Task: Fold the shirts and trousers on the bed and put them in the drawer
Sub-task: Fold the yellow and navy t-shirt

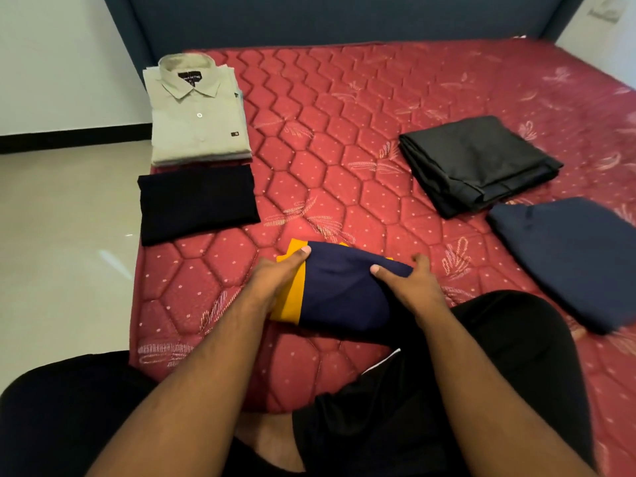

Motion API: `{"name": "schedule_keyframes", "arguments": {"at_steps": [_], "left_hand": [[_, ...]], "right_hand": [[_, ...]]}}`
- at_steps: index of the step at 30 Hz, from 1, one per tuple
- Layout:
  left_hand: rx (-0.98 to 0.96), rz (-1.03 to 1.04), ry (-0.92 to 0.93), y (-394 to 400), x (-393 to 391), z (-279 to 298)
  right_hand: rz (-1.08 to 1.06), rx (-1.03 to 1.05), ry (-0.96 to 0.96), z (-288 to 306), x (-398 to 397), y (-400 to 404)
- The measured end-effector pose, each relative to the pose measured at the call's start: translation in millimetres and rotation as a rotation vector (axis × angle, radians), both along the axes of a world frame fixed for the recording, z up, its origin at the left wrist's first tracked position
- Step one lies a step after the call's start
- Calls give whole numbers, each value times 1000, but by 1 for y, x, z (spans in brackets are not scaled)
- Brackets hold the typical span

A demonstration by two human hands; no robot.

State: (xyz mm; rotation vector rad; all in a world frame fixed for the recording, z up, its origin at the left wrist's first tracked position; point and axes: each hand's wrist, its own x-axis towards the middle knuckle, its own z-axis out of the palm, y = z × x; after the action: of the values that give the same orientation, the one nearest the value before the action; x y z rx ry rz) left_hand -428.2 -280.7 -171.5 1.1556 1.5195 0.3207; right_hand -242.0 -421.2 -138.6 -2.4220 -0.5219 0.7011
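Cloth like this navy and yellow garment [340, 287] is soft and light, so I judge it will sag and open again if it is lifted by one edge only. It lies folded on the red bed [344, 132], close in front of the person's knees. The left hand [275, 273] has its grip closed on the left side, thumb on top near the yellow band and fingers below the cloth. The right hand [409, 277] pinches the far right corner in the same way, thumb on top. Both grips look closed on the fabric, not only resting.

For carrying, the best hold is probably from both sides with the fingers under the whole bundle, so the layers stay together. The fabric looks smooth, so it may slide a little.

Other folded pieces wait on the bed: a pale green shirt [198, 111] and a black folded piece [198, 201] at the left, dark trousers [478, 163] and a navy piece [578, 259] at the right. The drawer is not in view.
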Motion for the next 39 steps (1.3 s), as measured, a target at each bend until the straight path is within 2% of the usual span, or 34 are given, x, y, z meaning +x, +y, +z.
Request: {"name": "schedule_keyframes", "arguments": {"at_steps": [4, 7, 12, 17, 19, 21, 23, 24, 26, 27, 28, 29, 32, 35, 39], "left_hand": [[-84, -61, -125, -2, 3, 7], [-34, -92, -256, -3, 1, 9], [230, 29, -359, 17, -30, 10], [580, 87, -295, 121, -97, 53], [603, 96, -254, 173, -121, 64], [514, 125, -178, 219, -138, 65], [446, 96, 46, 250, -148, 57], [507, 64, 237, 259, -150, 52], [833, -15, 505, 260, -144, 40], [984, -85, 535, 252, -134, 36], [1050, -150, 564, 249, -124, 29], [1043, -206, 615, 245, -114, 21], [879, -237, 651, 243, -104, -18], [931, -177, 586, 249, -104, -37], [910, -187, 633, 246, -101, -43]], "right_hand": [[-194, 140, 473, 0, 1, 6], [-200, 178, 618, 10, -2, 14], [11, 338, 720, 15, -14, 54], [306, 526, 711, 42, -47, 166], [369, 537, 719, 54, -63, 224], [425, 503, 710, 54, -76, 277], [459, 428, 618, 45, -90, 318], [507, 364, 430, 37, -93, 333], [614, 256, -228, 18, -98, 349], [657, 325, -508, 12, -104, 349], [709, 425, -629, 6, -112, 351], [777, 473, -664, -1, -119, 352], [946, 273, -610, -38, -128, 356], [928, 323, -491, -66, -117, 366], [942, 295, -427, -77, -114, 367]]}}
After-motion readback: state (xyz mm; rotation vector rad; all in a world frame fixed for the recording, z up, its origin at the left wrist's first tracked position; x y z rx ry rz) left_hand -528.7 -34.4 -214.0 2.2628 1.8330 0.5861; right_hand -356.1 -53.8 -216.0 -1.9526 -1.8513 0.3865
